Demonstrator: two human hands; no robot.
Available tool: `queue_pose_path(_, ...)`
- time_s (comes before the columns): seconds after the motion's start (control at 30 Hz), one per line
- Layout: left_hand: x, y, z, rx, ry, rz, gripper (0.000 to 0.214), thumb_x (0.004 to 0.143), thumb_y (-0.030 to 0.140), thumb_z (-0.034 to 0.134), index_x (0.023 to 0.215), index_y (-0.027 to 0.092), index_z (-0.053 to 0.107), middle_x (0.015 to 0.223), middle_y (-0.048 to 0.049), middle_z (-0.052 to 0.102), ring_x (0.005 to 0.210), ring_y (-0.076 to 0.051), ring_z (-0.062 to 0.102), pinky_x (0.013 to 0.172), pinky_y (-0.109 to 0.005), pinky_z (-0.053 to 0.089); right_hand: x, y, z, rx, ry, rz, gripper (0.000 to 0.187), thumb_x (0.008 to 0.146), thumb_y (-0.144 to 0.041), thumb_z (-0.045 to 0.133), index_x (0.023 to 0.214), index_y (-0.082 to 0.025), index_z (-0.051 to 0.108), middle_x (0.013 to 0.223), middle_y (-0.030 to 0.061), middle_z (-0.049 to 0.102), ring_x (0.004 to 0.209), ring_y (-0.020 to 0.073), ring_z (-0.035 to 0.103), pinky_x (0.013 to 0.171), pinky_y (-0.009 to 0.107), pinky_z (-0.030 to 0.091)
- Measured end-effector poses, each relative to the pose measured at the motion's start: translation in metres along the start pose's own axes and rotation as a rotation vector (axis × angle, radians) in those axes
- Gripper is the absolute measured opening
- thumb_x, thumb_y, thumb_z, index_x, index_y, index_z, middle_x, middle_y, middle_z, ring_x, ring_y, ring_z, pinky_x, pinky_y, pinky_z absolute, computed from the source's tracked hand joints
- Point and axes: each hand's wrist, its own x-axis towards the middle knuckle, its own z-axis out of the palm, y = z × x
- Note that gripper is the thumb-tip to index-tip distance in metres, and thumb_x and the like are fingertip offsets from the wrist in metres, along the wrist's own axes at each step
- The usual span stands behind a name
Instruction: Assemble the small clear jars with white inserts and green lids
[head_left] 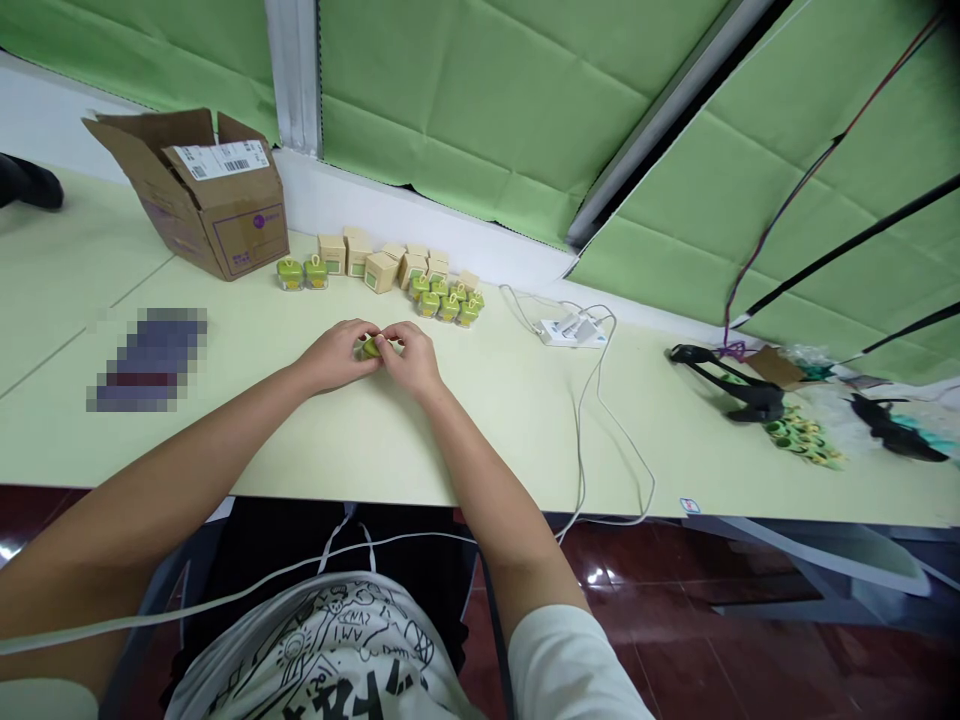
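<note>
My left hand (pixel 336 357) and right hand (pixel 412 360) both pinch one small green piece (pixel 370 347); I'd use light, even pressure and work low over the counter (pixel 517 410) against slips.

Small green item (pixel 370 348), mostly hidden

One left hand (pixel 334 355) and one right hand (pixel 411 358) share one green piece (pixel 370 347). Beyond them stand two green-topped jars (pixel 316 272) leftward and at least seven more rightward, clustered. At least seven small cartons (pixel 381 271) stand beyond the hands, overlapping too much for an exact count. Left of the hands: one large carton (pixel 247 235), one pixelated object (pixel 154 355). Right: one power strip (pixel 574 331).
</note>
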Motion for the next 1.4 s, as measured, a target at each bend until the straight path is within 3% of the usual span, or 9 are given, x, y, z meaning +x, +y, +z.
queue_pose_path(0.23,0.0,-0.004,0.001,-0.001,-0.008,0.029,0.042,0.084,0.046,0.067,0.119,0.023,0.071,0.124,-0.0087,0.076,0.116,-0.031,0.07,0.104,-0.044,0.056,0.001,0.002,-0.004,-0.023,-0.085,0.069,0.008,0.094,-0.03,0.067,0.092,-0.023,0.07,0.101,0.0046,0.072,0.089,0.0189,0.068,0.091,0.036,0.055)
queue_pose_path(0.37,0.0,-0.004,0.0,0.016,-0.046,-0.009,0.046,0.08,0.043,0.068,0.122,0.023,0.07,0.129,-0.0096,0.074,0.119,-0.033,0.069,0.103,-0.045,0.056,0.0,-0.001,-0.007,-0.022,-0.139,0.066,0.018,0.088,-0.038,0.076,0.098,-0.024,0.07,0.105,0.0045,0.074,0.094,0.0211,0.069,0.09,0.038,0.056)
queue_pose_path(0.47,-0.002,-0.001,-0.003,0.041,-0.076,-0.019,0.061,0.076,0.043,0.072,0.133,0.022,0.065,0.137,-0.0114,0.07,0.126,-0.036,0.066,0.107,-0.048,0.055,-0.001,-0.004,-0.009,-0.035,-0.185,0.067,0.028,0.082,-0.036,0.08,0.104,-0.024,0.068,0.107,0.0042,0.075,0.097,0.0224,0.068,0.091,0.038,0.056)
queue_pose_path(0.6,-0.006,0.004,-0.007,0.016,-0.084,-0.032,0.088,0.076,0.05,0.076,0.155,0.023,0.048,0.153,-0.0137,0.059,0.139,-0.037,0.058,0.116,-0.05,0.05,0.0,-0.001,-0.013,-0.116,-0.197,0.057,0.031,0.081,-0.026,0.073,0.111,-0.023,0.068,0.113,0.0065,0.075,0.101,0.0243,0.068,0.095,0.04,0.055)
queue_pose_path(0.77,-0.007,0.002,-0.009,0.006,-0.097,-0.047,0.089,0.081,0.059,0.074,0.157,0.024,0.044,0.155,-0.0137,0.057,0.142,-0.035,0.057,0.12,-0.051,0.047,0.01,0.022,-0.027,-0.264,-0.12,0.1,0.037,0.079,-0.019,0.068,0.116,-0.02,0.068,0.117,0.0108,0.074,0.109,0.0288,0.066,0.101,0.043,0.053)
queue_pose_path(1.0,-0.006,-0.001,-0.008,0.027,-0.128,-0.061,0.088,0.084,0.061,0.072,0.158,0.023,0.043,0.155,-0.0149,0.055,0.142,-0.036,0.057,0.119,-0.052,0.047,0.021,0.068,-0.047,-0.26,0.052,0.235,0.044,0.078,-0.012,0.064,0.122,-0.018,0.068,0.126,0.0143,0.07,0.116,0.0297,0.064,0.109,0.047,0.052)
queue_pose_path(1.2,-0.006,-0.002,-0.008,0.057,-0.155,-0.061,0.085,0.085,0.063,0.07,0.155,0.021,0.046,0.153,-0.0158,0.056,0.143,-0.036,0.056,0.12,-0.052,0.046,0.025,0.095,-0.041,-0.175,0.224,0.298,0.053,0.077,-0.004,0.058,0.126,-0.021,0.067,0.134,0.0147,0.061,0.12,0.0278,0.063,0.116,0.051,0.051)
queue_pose_path(1.4,-0.005,-0.004,-0.007,0.065,-0.165,-0.066,0.083,0.086,0.064,0.069,0.154,0.022,0.047,0.153,-0.0151,0.056,0.142,-0.036,0.057,0.12,-0.052,0.045,0.029,0.109,-0.036,-0.152,0.279,0.293,0.058,0.08,-0.002,0.054,0.133,-0.022,0.066,0.135,0.0144,0.058,0.122,0.0264,0.064,0.114,0.05,0.052)
